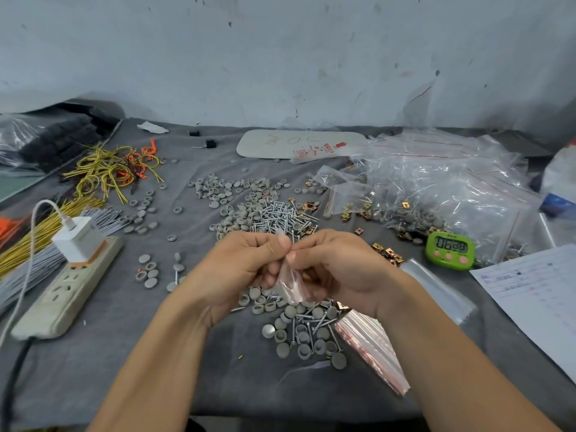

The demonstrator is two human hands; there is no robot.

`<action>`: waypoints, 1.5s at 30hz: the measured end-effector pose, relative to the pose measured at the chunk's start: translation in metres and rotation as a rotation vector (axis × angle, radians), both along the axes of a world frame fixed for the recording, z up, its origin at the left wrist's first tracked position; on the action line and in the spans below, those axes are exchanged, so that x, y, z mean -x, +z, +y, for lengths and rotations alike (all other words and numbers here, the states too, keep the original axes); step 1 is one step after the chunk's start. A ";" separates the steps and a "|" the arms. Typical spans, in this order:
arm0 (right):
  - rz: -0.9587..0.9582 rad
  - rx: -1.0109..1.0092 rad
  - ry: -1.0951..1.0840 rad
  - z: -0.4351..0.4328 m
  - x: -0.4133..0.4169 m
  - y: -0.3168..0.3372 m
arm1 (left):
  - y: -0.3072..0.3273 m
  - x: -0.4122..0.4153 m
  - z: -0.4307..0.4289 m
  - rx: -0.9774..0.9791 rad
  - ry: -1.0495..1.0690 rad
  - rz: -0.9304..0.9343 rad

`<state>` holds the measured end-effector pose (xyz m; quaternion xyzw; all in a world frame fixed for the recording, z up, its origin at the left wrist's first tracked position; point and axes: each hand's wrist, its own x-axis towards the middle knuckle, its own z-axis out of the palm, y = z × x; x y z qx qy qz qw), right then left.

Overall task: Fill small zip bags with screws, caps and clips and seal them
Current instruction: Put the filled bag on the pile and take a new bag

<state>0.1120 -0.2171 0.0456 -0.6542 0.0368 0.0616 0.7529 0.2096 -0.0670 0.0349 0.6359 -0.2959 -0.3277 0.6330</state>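
Cloth (124,353), grey and creased, covers the whole table up to the wall. On its far right lies a heap (452,182) of clear zip bags, many with caps, screws and clips inside. A printed paper (530,294) lies at the right edge, nearer the person. At the left a power strip (68,288) lies slantwise with a white charger (78,240) plugged into its far end. Behind the strip are loose yellow and orange wires (109,173).

Both forearms reach in from below and meet at the middle. The left hand (237,269) and right hand (336,269) are close together, each pinching the top of one small bag (291,282) between thumb and fingers. The bag hangs down between the palms, above the cloth. What it holds cannot be made out.

Just right of the right wrist a stack (371,347) of empty red-striped bags lies on the cloth. Screws (280,216) are piled just beyond the hands, and grey caps (224,191) spread behind and left of that pile. More caps and screws lie mixed under the hands. A green timer (450,249) stands near the heap. Copper-coloured clips (388,254) lie between the timer and the right hand.
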 end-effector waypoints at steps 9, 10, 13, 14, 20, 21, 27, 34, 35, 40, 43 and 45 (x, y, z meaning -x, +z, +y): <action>-0.149 0.363 -0.299 -0.002 -0.002 -0.006 | 0.000 0.000 0.001 -0.020 -0.001 -0.063; -0.152 0.369 -0.318 -0.004 -0.003 -0.007 | 0.000 0.001 0.000 -0.023 0.032 -0.070; -0.145 0.367 -0.270 -0.006 -0.002 -0.007 | -0.001 0.003 -0.004 -0.013 0.147 -0.092; -0.134 0.332 -0.245 -0.005 -0.002 -0.006 | -0.001 0.002 -0.004 -0.002 0.168 -0.091; -0.018 -0.021 -0.163 -0.003 -0.004 0.001 | 0.001 0.004 -0.006 0.086 0.062 -0.021; -0.012 -0.081 -0.161 -0.003 -0.004 0.002 | 0.002 0.005 -0.007 0.096 0.039 -0.013; -0.027 -0.228 -0.265 -0.006 -0.003 0.005 | 0.003 -0.002 0.000 0.157 -0.123 0.053; -0.258 0.833 -0.677 0.004 -0.008 -0.004 | -0.002 0.007 -0.013 -0.274 0.694 -0.504; -0.312 0.896 -0.684 0.011 -0.009 -0.006 | -0.001 0.010 -0.014 -0.360 0.845 -0.604; -0.392 0.938 -0.792 0.020 -0.017 -0.010 | 0.000 0.021 -0.025 -0.392 1.029 -0.745; -0.395 0.854 -0.821 0.014 -0.014 -0.008 | -0.007 0.013 -0.024 -0.457 0.672 -0.521; -0.360 0.881 -0.866 0.006 -0.010 -0.005 | -0.004 0.005 -0.020 -0.352 0.586 -0.386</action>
